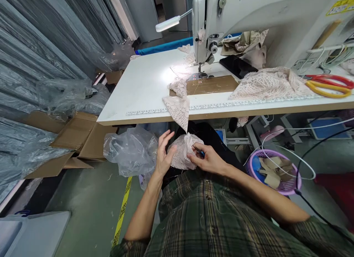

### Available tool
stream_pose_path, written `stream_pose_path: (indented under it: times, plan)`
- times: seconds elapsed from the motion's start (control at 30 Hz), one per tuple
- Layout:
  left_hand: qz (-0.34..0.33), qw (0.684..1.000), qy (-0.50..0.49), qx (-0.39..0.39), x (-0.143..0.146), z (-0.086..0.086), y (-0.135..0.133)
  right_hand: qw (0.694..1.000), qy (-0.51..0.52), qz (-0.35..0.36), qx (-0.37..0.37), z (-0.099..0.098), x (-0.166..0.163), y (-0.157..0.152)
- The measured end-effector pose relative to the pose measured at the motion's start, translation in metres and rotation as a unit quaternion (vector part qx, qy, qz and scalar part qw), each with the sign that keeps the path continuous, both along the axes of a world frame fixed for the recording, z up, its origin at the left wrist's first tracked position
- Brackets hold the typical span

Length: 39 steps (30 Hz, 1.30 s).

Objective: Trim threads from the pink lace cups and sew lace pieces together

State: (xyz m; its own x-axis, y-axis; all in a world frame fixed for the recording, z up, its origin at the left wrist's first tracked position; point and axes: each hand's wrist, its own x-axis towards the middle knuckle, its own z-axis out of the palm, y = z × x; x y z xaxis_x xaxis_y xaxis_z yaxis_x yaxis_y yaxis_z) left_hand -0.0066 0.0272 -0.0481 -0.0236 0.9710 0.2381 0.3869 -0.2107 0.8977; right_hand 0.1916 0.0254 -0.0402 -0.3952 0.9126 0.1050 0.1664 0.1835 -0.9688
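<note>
Lace [179, 154] (pale, crumpled), slim tool [202, 153] in right hand [209, 160]

Right hand [208, 160]: tool [202, 153] mostly hidden by fingers, type unclear. Ruler [215, 106] along table's [138, 87] front edge: figures too small to read. Machine [249, 10]: top cut off by frame. Scissors [313, 78], front edge, far right: blades hard to make out.

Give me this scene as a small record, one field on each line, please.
Left hand: open, beside the lace piece at the lap; contact unclear
Right hand: at the lace piece, holding a small blue-and-dark tool
Sewing machine: on the white table
Scissors: red and yellow handles, next to a lace pile
Purple basket: below the table's level, holding scraps
</note>
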Motion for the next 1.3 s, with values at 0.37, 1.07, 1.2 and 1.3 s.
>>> stream_pose_path:
  times: [0.37,1.07,1.2,1.3]
  plan:
    - [-0.177,0.948,-0.194,-0.182,0.012,0.011,0.007,0.995,-0.039,0.083,0.03,0.018,0.017,-0.01]
    - [-0.089,0.958,-0.195,-0.191,0.011,0.012,0.0,0.991,-0.125,0.032,0.027,0.002,-0.001,0.026]
    - [-0.091,0.95,-0.217,-0.205,0.012,0.014,0.0,0.987,-0.142,0.063,0.034,0.002,-0.001,0.022]
    - [-0.088,0.947,-0.224,-0.214,0.013,0.013,0.0,0.984,-0.16,0.055,0.05,-0.001,-0.006,0.022]
